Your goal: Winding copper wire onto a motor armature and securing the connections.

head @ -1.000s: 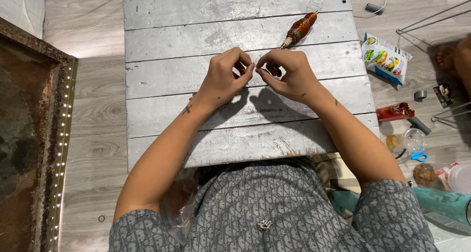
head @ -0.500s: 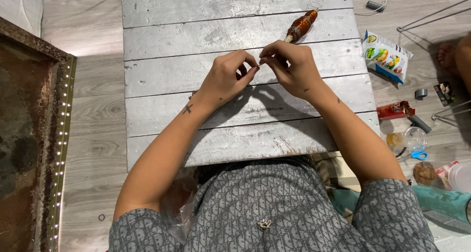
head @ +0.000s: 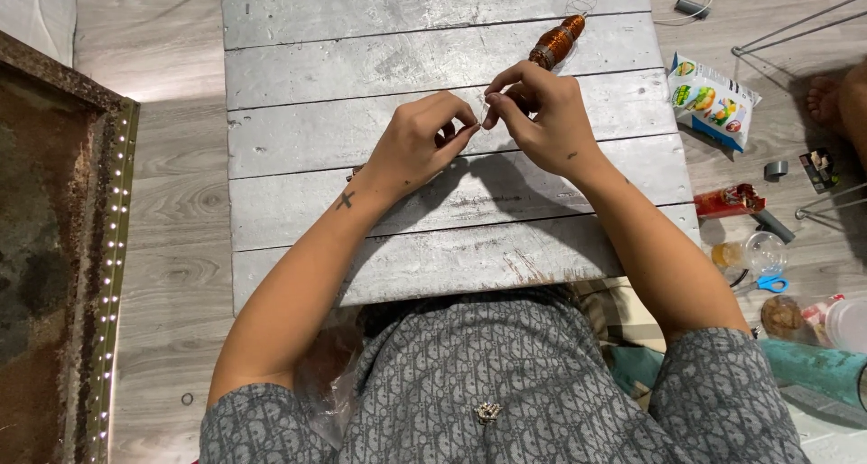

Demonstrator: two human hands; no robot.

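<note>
Tabletop (head: 361,76): grey weathered planks, scuffed and stained. Copper wire spool (head: 556,41) lies on it near far edge, tilted. Wood floor (head: 172,247) around it carries snack packet (head: 713,98), red wrapper (head: 728,200), clear cup (head: 763,252), blue-handled scissors (head: 769,283).

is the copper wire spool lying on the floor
No, the copper wire spool lies on the grey plank board, just beyond the right hand.

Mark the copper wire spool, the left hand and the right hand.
copper wire spool (head: 555,41), head view, on its wound middle.
left hand (head: 417,148), head view, on the back of the hand.
right hand (head: 542,116), head view, on the back of the hand.
</note>
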